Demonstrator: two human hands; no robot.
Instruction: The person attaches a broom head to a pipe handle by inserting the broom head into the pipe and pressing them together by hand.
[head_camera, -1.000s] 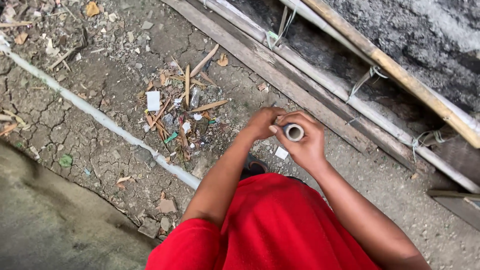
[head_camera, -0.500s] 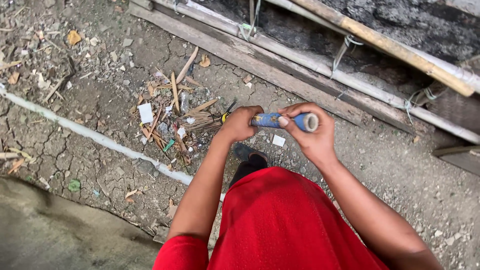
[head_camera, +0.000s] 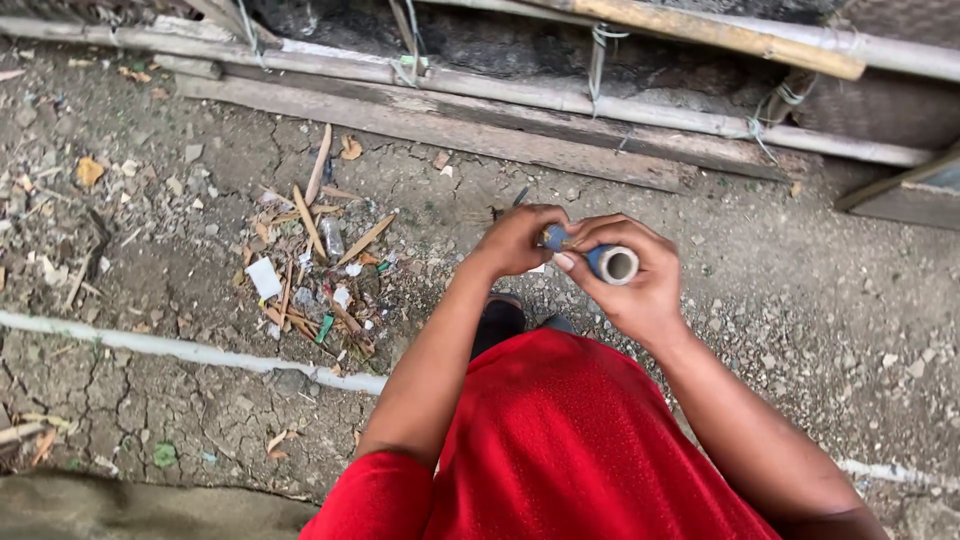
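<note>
Two hands grip one blue tube (head_camera: 600, 260) in front of the person's chest. The right hand (head_camera: 630, 280) wraps around the near end, fingers curled over the top and thumb pressed along the side, so the pale open mouth of the tube faces the camera. The left hand (head_camera: 520, 240) closes over the far end, just beside the right, knuckles up; what lies beyond that fist is hidden. The tube sits level, above cracked dirt (head_camera: 150, 200) and over the person's dark shoe (head_camera: 500, 318). A red shirt (head_camera: 560, 440) fills the lower middle of the view.

Left of the hands, well apart from them, lies a small litter pile (head_camera: 310, 270): bamboo slivers, a white scrap, bits of green. A pale line (head_camera: 170, 348) runs across the ground below the pile. Along the top, a grey plank (head_camera: 440, 130) lies beside bamboo poles (head_camera: 700, 35) lashed with wire.
</note>
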